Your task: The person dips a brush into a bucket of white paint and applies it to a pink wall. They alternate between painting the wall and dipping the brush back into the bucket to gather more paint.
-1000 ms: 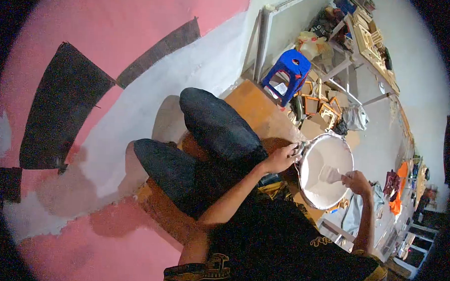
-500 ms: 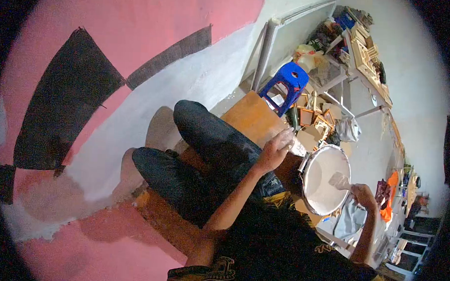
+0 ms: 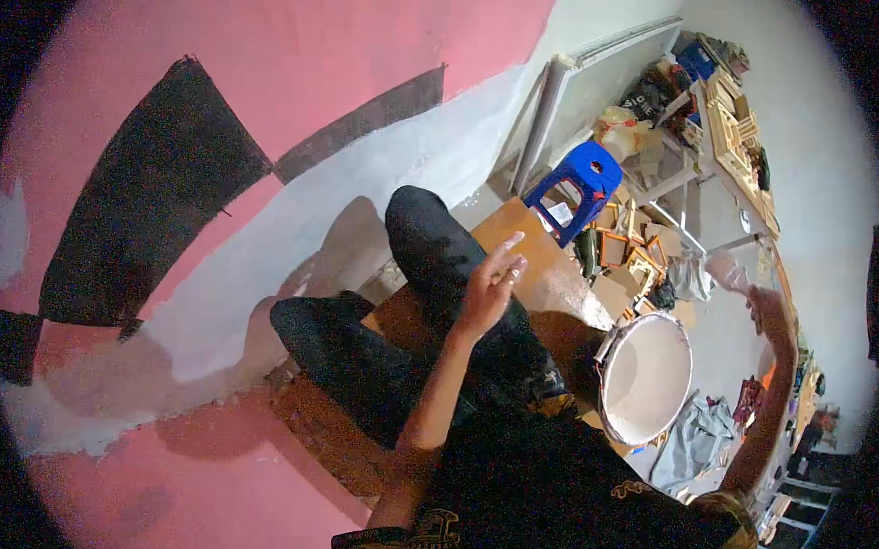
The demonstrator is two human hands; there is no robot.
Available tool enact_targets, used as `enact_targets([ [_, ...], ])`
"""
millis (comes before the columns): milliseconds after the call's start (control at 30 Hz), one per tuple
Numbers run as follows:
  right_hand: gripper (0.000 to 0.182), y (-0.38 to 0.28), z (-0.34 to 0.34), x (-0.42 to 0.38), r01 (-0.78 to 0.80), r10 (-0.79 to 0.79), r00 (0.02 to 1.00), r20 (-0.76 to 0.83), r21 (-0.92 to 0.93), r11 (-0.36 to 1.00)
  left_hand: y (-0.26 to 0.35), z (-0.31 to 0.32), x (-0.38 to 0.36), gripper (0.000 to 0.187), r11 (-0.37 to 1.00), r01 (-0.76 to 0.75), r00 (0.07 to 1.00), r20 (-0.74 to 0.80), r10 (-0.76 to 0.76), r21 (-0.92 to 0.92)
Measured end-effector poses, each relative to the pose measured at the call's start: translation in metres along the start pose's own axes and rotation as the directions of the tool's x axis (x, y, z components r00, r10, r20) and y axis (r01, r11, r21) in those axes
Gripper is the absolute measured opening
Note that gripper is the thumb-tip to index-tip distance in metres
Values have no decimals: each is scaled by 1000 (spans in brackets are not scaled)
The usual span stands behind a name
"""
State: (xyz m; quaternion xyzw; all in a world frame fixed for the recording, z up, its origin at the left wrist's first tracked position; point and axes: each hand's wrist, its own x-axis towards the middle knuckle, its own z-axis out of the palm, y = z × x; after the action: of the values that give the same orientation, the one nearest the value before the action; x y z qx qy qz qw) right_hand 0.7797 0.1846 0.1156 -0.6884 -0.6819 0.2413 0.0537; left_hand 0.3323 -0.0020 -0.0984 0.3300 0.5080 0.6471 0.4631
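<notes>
Your right hand (image 3: 768, 303) is closed around the handle of a flat paintbrush with pale, paint-coated bristles (image 3: 724, 270), raised at arm's length past the round bucket; the brush is slightly blurred. Your left hand (image 3: 491, 281) is held up with its fingers apart, pale smears on the fingertips, over your thigh in dark trousers (image 3: 431, 235). Between your two forearms stands the round, white-rimmed bucket of pale paint (image 3: 646, 379), its mouth facing you, close beside your waist; what it rests on is hidden. The brush is well apart from the bucket's rim, with open air between them. Under your legs lies an orange-brown wooden board (image 3: 514, 236), its far edge near a blue plastic stool (image 3: 580, 187). Beyond the bucket, small wooden frames (image 3: 643, 267) lie piled next to the stool, below a long wooden table with pale legs (image 3: 723, 139). On the bucket's other side, crumpled grey cloth (image 3: 695, 440) lies near its rim. The pink, white and black painted wall (image 3: 360, 49) borders your left side, past your knees.
</notes>
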Motion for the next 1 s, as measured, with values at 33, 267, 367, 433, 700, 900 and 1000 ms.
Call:
enact_targets([
  [33,44,-10,8,18,51,-51,999,-4,46,998,9,-8,3,38,1000,-17,1000,-23,16,-19],
  [267,34,-156,129,132,420,-466,878,108,290,860,83,-87,69,22,792,-245,802,-343,490,559],
  [367,30,-219,216,178,314,-552,802,230,623,716,149,-109,117,22,595,-375,718,-184,672,711],
  [433,24,-237,284,217,229,-619,726,299,744,627,194,-114,150,22,398,-469,639,-8,769,788],
  [700,27,-333,436,234,-146,-419,819,393,848,509,232,-155,254,34,-761,123,462,642,612,637],
  [900,27,-378,465,196,-262,-366,844,392,897,355,238,-149,252,33,-798,182,544,617,568,575],
  [1000,28,-383,483,165,-301,-352,838,417,891,340,237,-147,251,32,-797,193,570,596,566,573],
])
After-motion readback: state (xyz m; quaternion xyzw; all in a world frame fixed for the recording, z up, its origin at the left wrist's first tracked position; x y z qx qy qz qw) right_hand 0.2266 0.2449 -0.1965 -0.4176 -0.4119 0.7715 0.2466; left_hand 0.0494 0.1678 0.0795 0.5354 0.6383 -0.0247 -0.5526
